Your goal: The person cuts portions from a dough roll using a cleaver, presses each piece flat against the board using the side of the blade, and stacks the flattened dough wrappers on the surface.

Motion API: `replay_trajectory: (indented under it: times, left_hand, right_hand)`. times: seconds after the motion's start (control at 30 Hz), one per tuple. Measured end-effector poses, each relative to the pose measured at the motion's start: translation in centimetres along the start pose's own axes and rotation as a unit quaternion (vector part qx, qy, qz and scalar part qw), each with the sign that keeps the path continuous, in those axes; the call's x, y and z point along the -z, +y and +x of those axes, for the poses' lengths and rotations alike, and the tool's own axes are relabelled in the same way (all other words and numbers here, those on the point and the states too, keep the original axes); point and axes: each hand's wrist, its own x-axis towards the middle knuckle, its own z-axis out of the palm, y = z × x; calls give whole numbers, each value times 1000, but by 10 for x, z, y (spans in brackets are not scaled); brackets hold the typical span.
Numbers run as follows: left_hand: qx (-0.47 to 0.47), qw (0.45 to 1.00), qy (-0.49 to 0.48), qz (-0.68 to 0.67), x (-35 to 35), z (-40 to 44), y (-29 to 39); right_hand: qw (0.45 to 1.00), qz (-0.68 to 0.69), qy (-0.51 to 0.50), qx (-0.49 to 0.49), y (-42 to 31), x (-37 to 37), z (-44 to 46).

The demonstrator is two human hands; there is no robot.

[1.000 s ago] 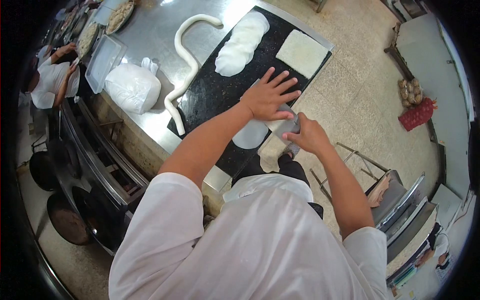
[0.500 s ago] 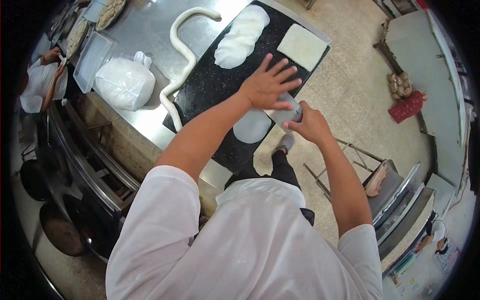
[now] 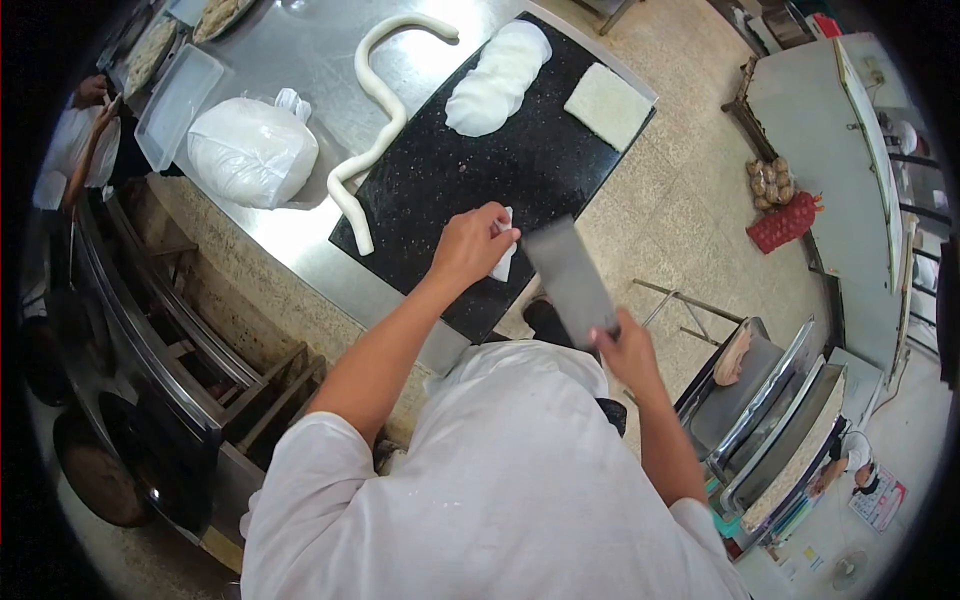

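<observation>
My left hand [image 3: 472,247] is closed, pinching a thin white dough wrapper [image 3: 503,262] that hangs partly folded over the black board [image 3: 430,195]. My right hand [image 3: 628,352] grips the handle end of a wide-bladed cleaver [image 3: 570,275], held off the board's near right edge. Farther up the board lies a row of overlapping dough wrappers [image 3: 500,78]. A folded white cloth [image 3: 610,106] rests near its far right corner. Along the left side, a long dough rope [image 3: 378,95] curves from the steel table onto the board.
On the steel table [image 3: 310,60] sit a tied plastic bag of white contents [image 3: 252,155] and a clear plastic tub [image 3: 180,105]. Another person [image 3: 85,150] stands at far left. A metal stand with trays [image 3: 765,400] is at right; a red net sack [image 3: 785,222] lies on the floor.
The round wrapper that lay flat is now lifted in my left hand, which was spread over the cleaver blade. My right hand has drawn the cleaver back toward my body.
</observation>
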Motion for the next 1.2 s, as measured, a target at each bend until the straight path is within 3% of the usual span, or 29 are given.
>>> replay_trajectory:
  times: [0.13,0.27,0.33,0.37,0.43,0.53,0.7,0.77,0.8,0.83,0.87,0.9,0.97,1.0,1.03,1.07,1.13,1.2]
  left_hand:
    - [-1,997,79,-15,-4,-9,1]
    - [40,997,43,-56,8,-20,11]
    - [45,995,41,-75,7,-34,10]
    - [51,983,45,-169,2,-41,1]
    - [57,949,50,-305,1,-44,7]
    - [68,918,74,-384,15,-23,44]
    - [48,907,235,-345,39,67,49]
    - [150,902,292,-282,45,89,45]
    - [148,902,293,-281,43,89,44]
    - [52,947,315,-22,41,85,43]
    - [-48,918,311,240,36,78,42]
    - [7,972,221,85,35,66,77]
    - [-102,983,-21,-151,25,40,140]
    - [-259,917,-138,-269,12,32,158]
    - [-271,826,-290,-399,0,13,190]
    - [-323,746,-335,-477,-9,0,225]
    - [-489,622,-409,-455,-21,-10,260]
    - [-504,620,-440,-410,-7,-5,268]
  right_hand:
    - [991,-36,72,103,-46,12,93]
    - [985,-12,15,172,-73,-8,128]
    - [974,-24,-90,208,-67,-13,114]
    - [971,-18,-93,218,-62,-11,111]
    - [967,-23,-152,203,-49,-8,107]
    - [958,-2,-216,189,-26,10,117]
    - [960,-7,-204,191,3,53,136]
    - [965,2,-201,171,11,70,140]
    - [970,39,-180,161,16,76,142]
    - [973,76,-158,152,20,81,146]
    - [972,78,-156,154,27,84,151]
    - [974,99,-120,165,35,86,156]
    - [964,167,-48,203,41,87,164]
    - [963,168,-49,204,38,90,169]
    - [967,209,-50,140,31,96,175]
    - [964,249,-51,74,25,100,182]
    - [958,273,-32,78,13,105,195]
    - [953,294,-12,79,5,107,211]
